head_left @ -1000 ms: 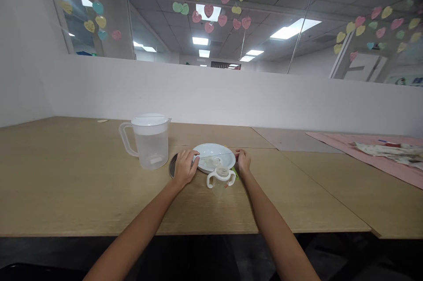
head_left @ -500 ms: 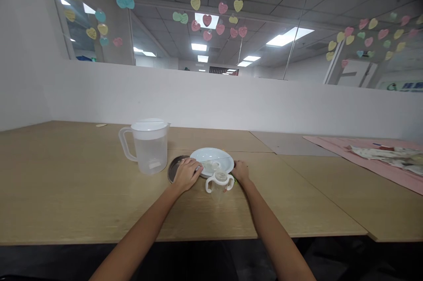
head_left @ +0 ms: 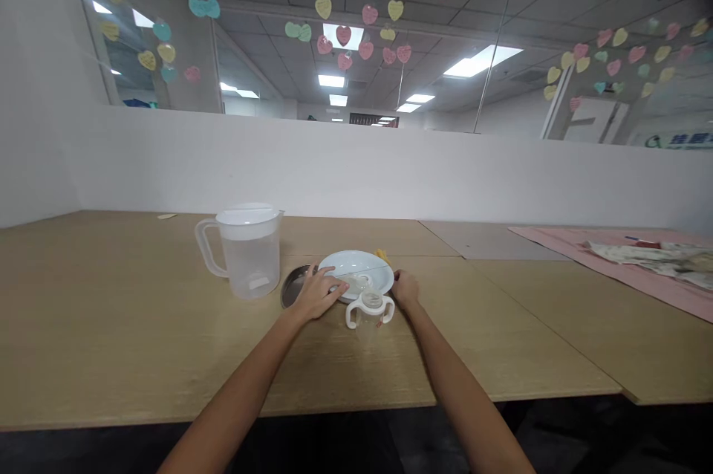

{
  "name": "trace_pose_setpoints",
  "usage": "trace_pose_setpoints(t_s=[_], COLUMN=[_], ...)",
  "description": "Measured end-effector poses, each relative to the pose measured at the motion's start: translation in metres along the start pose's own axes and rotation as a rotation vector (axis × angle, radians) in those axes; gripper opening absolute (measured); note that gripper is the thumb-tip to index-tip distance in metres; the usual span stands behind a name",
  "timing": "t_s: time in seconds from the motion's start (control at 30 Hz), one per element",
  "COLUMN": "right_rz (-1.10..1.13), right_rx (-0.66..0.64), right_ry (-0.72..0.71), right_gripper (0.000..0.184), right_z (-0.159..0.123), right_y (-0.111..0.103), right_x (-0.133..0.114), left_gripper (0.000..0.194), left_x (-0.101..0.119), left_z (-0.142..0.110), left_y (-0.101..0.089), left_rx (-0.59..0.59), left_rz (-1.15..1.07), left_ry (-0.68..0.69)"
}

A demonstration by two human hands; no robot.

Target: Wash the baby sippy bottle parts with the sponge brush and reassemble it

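Observation:
A white plate [head_left: 348, 260] lies on the table with a clear, pale piece [head_left: 356, 284] in it. My left hand [head_left: 317, 294] is over the plate's left rim, its fingers spread and the thumb reaching over the plate. At the right rim my right hand [head_left: 406, 288] has curled fingers; what they close on is hidden. Between the hands, nearest me, stands a clear, lidless bottle [head_left: 370, 322] with two white handles. Partly behind my left hand is a round metal dish [head_left: 292, 287]. Something yellow [head_left: 382, 255] shows past the plate's far right edge.
To the left stands a translucent pitcher [head_left: 250, 255] with a white lid. A pink cloth [head_left: 549, 238] with crumpled fabric on it lies far right. A white wall [head_left: 356, 169] rises behind the wooden table [head_left: 167, 340], with glass above it.
My left hand's fingers have lifted and spread at the plate's left rim. The yellow thing behind the plate shows more now. The view has shifted slightly; the right hand stays at the rim.

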State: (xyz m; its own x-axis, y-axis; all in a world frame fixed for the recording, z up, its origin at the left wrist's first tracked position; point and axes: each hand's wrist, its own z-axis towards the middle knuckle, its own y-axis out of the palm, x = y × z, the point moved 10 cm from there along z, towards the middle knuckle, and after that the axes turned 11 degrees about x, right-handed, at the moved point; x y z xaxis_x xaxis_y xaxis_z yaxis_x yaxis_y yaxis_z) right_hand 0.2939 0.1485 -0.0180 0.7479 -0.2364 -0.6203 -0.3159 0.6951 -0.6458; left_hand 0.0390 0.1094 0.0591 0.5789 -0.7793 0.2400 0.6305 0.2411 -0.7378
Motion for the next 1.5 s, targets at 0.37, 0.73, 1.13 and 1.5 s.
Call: trace_pose_setpoints(t_s=[0.37, 0.73, 1.13, 1.5], right_rz=[0.018, 0.093, 0.189, 0.384], right_rx=[0.162, 0.543, 0.677, 0.695], right_ry=[0.142, -0.054, -0.381, -0.739], right_gripper=[0.027, 0.036, 0.039, 0.035], right_z=[0.000, -0.006, -0.026, -0.055], right_y=[-0.029, -0.074, -0.090, -0.101], right_x=[0.007, -0.022, -0.058, -0.097], left_gripper=[0.028, 0.033, 0.032, 0.040], left_x=[-0.031, -0.069, -0.078, -0.065], left_z=[0.003, -0.009, -0.004, -0.007], left_y=[-0.022, -0.013, -0.004, -0.012], left_rx=[0.309, 0.551, 0.589, 0.514], left_rz=[-0.442, -1.040, -1.447, -1.078], left_ry=[-0.325, -0.725, -0.779, -0.731])
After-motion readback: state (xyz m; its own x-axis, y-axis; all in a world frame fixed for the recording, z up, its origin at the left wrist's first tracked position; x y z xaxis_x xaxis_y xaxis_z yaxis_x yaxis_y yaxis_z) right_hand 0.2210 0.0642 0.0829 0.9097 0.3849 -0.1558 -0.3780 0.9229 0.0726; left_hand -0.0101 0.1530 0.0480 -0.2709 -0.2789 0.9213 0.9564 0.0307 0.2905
